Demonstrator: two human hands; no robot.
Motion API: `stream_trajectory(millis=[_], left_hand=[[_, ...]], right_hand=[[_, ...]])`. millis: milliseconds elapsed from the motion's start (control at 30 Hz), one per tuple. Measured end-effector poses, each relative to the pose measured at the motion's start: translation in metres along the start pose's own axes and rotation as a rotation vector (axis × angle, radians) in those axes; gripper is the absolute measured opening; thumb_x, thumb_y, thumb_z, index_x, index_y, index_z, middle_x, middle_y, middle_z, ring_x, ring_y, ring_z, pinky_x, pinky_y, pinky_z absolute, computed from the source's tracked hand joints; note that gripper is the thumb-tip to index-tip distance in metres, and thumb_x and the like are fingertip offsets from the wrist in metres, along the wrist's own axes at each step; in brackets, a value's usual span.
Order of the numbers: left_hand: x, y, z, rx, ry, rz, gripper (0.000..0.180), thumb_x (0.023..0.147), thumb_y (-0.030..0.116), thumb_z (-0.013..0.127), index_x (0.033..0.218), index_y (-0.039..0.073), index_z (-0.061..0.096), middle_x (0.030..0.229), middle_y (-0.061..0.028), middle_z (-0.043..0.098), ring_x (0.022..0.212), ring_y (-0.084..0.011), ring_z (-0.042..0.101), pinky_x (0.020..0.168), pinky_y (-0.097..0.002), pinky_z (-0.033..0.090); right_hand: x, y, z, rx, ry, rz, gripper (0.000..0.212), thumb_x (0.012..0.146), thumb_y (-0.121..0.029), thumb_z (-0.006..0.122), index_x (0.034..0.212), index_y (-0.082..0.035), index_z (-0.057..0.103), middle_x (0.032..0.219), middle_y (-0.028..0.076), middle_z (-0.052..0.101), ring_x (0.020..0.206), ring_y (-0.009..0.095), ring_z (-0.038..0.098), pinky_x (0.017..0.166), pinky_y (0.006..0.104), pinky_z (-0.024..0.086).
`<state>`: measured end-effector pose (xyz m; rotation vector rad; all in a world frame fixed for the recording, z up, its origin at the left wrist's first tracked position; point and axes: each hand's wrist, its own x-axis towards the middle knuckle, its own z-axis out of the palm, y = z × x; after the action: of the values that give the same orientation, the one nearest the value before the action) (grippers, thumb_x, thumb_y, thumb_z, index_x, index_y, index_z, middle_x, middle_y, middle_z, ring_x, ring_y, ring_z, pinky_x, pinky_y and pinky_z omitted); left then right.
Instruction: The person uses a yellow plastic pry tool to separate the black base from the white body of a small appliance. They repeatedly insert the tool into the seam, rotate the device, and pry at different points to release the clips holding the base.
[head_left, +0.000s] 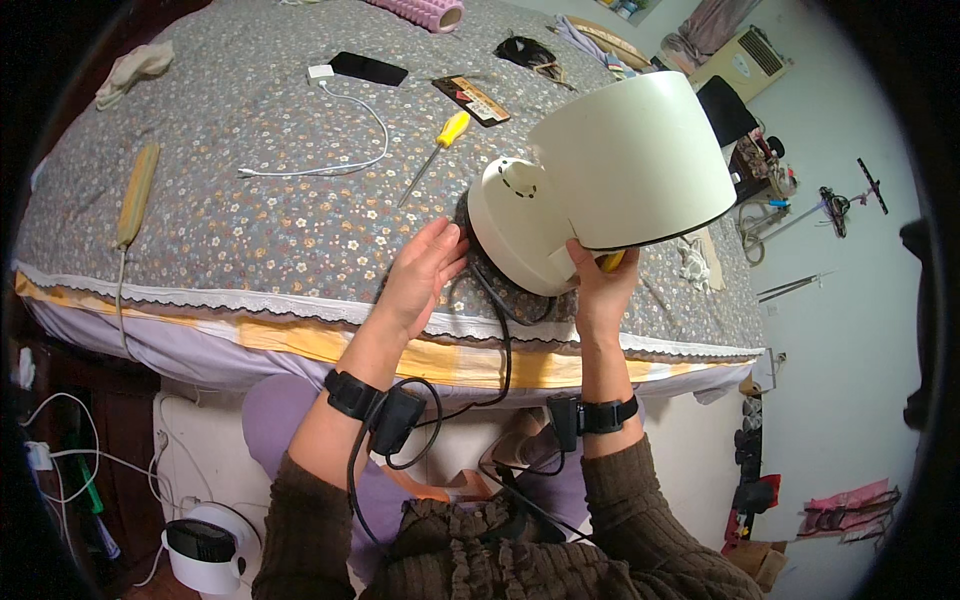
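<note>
A white appliance (640, 165), with a wide cylinder joined to a smaller round slotted base, is tilted over the bed. My right hand (603, 290) grips it where the cylinder meets the base, thumb on the near side. A small yellow piece (612, 261) shows by those fingers; what it belongs to is hidden. Beside the base's left edge, my left hand (425, 275) is open with its fingers stretched out; whether the fingertips touch the base I cannot tell. A black cord (507, 350) runs below the base. Beyond my left hand lies a screwdriver (438, 152) with a yellow handle.
On the flowered bedspread (250, 230) lie a white charging cable (375, 160), a black phone (368, 69), a printed card (472, 101), a yellow corded stick (138, 195) and a pink foam roller (425, 12). Cabled black straps circle both wrists. A white device (205, 550) stands at the lower left.
</note>
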<state>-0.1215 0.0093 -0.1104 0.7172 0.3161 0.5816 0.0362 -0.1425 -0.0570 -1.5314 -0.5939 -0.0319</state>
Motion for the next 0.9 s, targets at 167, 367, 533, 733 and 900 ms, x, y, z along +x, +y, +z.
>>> stream_trajectory(millis=[167, 367, 533, 733, 900], left_hand=[[0.01, -0.001, 0.001, 0.016, -0.133, -0.056, 0.051, 0.101, 0.035, 0.057, 0.139, 0.002, 0.047, 0.126, -0.0056, 0.059, 0.111, -0.0147, 0.057, 0.098, -0.0312, 0.043], [0.017, -0.004, 0.013, 0.299, 0.111, -0.063, 0.052, 0.095, 0.036, 0.067, 0.127, -0.004, 0.058, 0.11, -0.0069, 0.067, 0.095, -0.0153, 0.063, 0.083, -0.0295, 0.048], [0.017, -0.009, 0.023, 0.472, 0.132, 0.079, 0.046, 0.089, 0.022, 0.074, 0.12, -0.009, 0.062, 0.109, -0.013, 0.069, 0.096, -0.0166, 0.064, 0.084, -0.0304, 0.05], [0.018, -0.012, 0.019, 0.43, 0.124, 0.078, 0.048, 0.085, 0.02, 0.076, 0.121, -0.008, 0.062, 0.108, -0.0143, 0.07, 0.094, -0.0178, 0.065, 0.082, -0.0302, 0.051], [0.018, -0.009, 0.015, 0.502, 0.007, 0.004, 0.063, 0.081, 0.024, 0.081, 0.126, -0.01, 0.052, 0.118, -0.0177, 0.064, 0.105, -0.0217, 0.062, 0.089, -0.0328, 0.051]], right_hand=[[-0.003, 0.004, -0.002, -0.039, -0.043, -0.087, 0.056, 0.078, -0.002, 0.081, 0.123, 0.003, 0.047, 0.11, 0.008, 0.063, 0.096, 0.016, 0.061, 0.085, 0.0286, 0.05], [-0.023, 0.005, -0.005, -0.126, -0.093, -0.08, 0.053, 0.079, -0.002, 0.081, 0.121, 0.001, 0.05, 0.109, 0.007, 0.063, 0.097, 0.017, 0.061, 0.085, 0.0295, 0.051], [-0.029, 0.007, -0.003, -0.121, -0.07, -0.158, 0.043, 0.077, 0.0, 0.082, 0.112, 0.003, 0.057, 0.106, 0.008, 0.066, 0.096, 0.016, 0.063, 0.086, 0.0307, 0.052], [-0.033, 0.013, -0.008, -0.133, -0.064, -0.126, 0.039, 0.076, 0.003, 0.081, 0.11, 0.003, 0.061, 0.105, 0.008, 0.068, 0.095, 0.016, 0.065, 0.084, 0.0308, 0.053], [-0.033, 0.016, -0.018, -0.147, 0.013, -0.012, 0.037, 0.077, 0.004, 0.079, 0.11, 0.002, 0.061, 0.108, 0.008, 0.067, 0.097, 0.018, 0.064, 0.083, 0.0303, 0.052]])
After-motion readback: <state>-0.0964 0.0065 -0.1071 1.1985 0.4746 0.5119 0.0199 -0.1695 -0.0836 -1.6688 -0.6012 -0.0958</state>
